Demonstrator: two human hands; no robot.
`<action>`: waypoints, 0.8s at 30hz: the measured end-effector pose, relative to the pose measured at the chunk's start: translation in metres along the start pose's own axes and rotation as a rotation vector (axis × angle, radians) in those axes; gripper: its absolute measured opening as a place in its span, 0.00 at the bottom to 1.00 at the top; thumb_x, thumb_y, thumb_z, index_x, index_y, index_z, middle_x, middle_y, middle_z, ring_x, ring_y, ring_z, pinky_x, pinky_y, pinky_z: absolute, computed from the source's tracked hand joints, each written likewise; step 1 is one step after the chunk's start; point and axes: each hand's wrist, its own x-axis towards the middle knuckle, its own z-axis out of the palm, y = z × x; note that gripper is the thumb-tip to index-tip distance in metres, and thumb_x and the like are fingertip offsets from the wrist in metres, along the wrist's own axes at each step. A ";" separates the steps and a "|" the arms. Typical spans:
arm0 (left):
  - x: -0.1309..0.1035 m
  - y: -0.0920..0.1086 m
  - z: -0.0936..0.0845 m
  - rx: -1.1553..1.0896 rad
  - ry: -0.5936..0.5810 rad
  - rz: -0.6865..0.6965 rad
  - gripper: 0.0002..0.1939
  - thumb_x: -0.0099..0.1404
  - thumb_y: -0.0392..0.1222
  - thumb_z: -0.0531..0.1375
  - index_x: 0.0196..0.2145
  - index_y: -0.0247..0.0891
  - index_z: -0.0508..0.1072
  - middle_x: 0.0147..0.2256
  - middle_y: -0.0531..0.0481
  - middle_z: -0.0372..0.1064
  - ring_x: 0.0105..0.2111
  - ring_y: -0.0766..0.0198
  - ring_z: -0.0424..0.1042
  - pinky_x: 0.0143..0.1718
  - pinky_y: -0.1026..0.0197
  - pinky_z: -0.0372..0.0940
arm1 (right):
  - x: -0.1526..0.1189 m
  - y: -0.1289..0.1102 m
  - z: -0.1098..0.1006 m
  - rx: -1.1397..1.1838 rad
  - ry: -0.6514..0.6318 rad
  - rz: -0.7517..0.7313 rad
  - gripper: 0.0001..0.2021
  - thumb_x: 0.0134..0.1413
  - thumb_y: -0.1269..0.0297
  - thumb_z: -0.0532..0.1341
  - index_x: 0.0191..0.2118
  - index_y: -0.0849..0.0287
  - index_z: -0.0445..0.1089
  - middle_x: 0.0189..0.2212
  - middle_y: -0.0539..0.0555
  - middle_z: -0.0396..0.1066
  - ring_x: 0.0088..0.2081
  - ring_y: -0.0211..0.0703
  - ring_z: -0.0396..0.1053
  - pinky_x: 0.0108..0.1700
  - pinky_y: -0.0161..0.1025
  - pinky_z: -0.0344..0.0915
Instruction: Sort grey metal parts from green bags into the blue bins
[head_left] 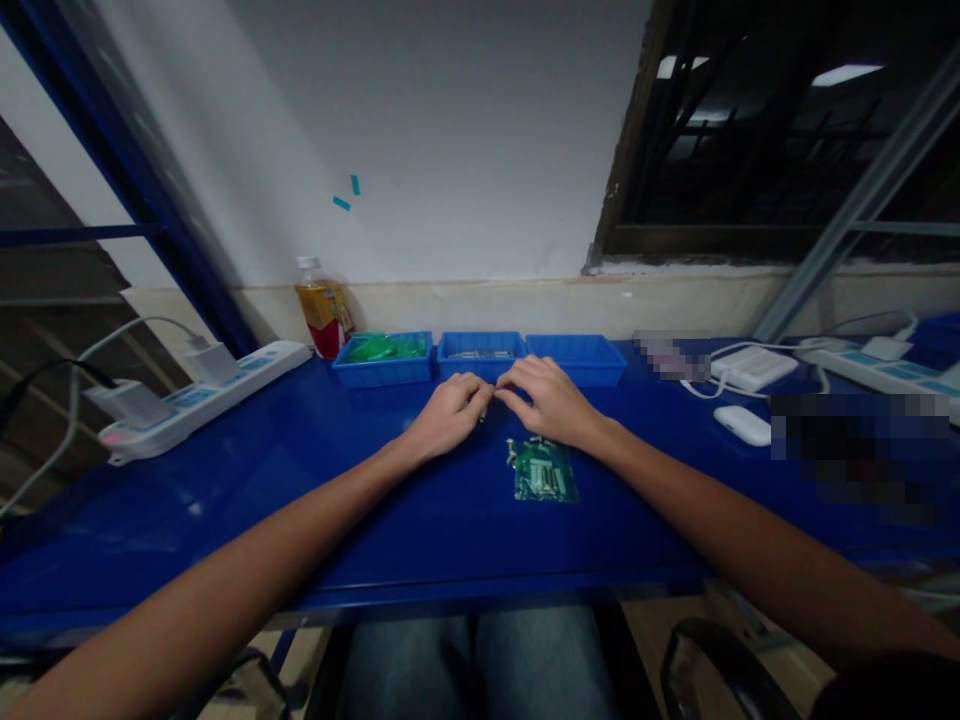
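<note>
My left hand (452, 412) and my right hand (546, 398) meet at the fingertips just in front of the blue bins. The fingers of both are closed in a pinch. A small shiny bit shows under the left thumb, too small to name; what the right fingers hold is hidden. Below my right hand lies a green-tinted clear plastic bag (543, 473) with several slim metal pieces in it. A small loose metal piece (511, 452) rests at the bag's upper left corner, and others lie by its top edge, partly behind my right hand.
Along the wall stand a blue bin (384, 375) of green bags, a middle bin (478, 369) with metal pieces, and a right bin (576, 376). A drink bottle (322, 308), a left power strip (202, 400), a white charger (752, 368) and a white case (742, 426) flank them.
</note>
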 end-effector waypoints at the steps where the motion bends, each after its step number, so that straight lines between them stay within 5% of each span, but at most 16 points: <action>1: -0.001 0.000 0.001 -0.001 0.015 0.013 0.16 0.69 0.44 0.46 0.32 0.36 0.69 0.29 0.50 0.68 0.33 0.61 0.66 0.39 0.58 0.60 | 0.000 0.001 0.000 0.003 0.010 0.020 0.09 0.62 0.63 0.53 0.35 0.59 0.68 0.32 0.54 0.70 0.37 0.44 0.63 0.40 0.41 0.53; 6: -0.006 0.001 0.002 0.057 0.121 0.162 0.14 0.62 0.41 0.57 0.45 0.36 0.65 0.39 0.46 0.68 0.40 0.59 0.66 0.43 0.57 0.62 | 0.001 0.000 0.006 0.043 0.029 0.099 0.14 0.64 0.64 0.50 0.30 0.60 0.67 0.28 0.53 0.69 0.34 0.42 0.63 0.38 0.39 0.53; 13: -0.006 0.005 0.002 0.088 0.191 0.135 0.06 0.65 0.40 0.54 0.37 0.36 0.67 0.32 0.48 0.69 0.35 0.61 0.67 0.39 0.59 0.61 | 0.002 -0.005 0.010 0.115 0.039 0.086 0.17 0.64 0.62 0.47 0.27 0.59 0.66 0.25 0.53 0.66 0.31 0.42 0.62 0.37 0.40 0.56; 20: -0.003 0.003 0.001 -0.114 0.173 -0.025 0.13 0.68 0.45 0.50 0.34 0.35 0.70 0.31 0.49 0.71 0.31 0.65 0.68 0.34 0.63 0.61 | 0.000 -0.005 0.004 0.217 0.126 0.053 0.08 0.57 0.67 0.56 0.43 0.59 0.65 0.31 0.53 0.68 0.36 0.44 0.66 0.40 0.41 0.61; 24: -0.003 0.003 0.003 -0.208 0.118 -0.064 0.17 0.69 0.47 0.48 0.31 0.35 0.69 0.27 0.51 0.69 0.28 0.66 0.67 0.32 0.65 0.61 | 0.000 -0.006 0.003 0.170 0.099 -0.015 0.05 0.59 0.68 0.53 0.39 0.58 0.65 0.33 0.55 0.68 0.38 0.44 0.65 0.41 0.41 0.60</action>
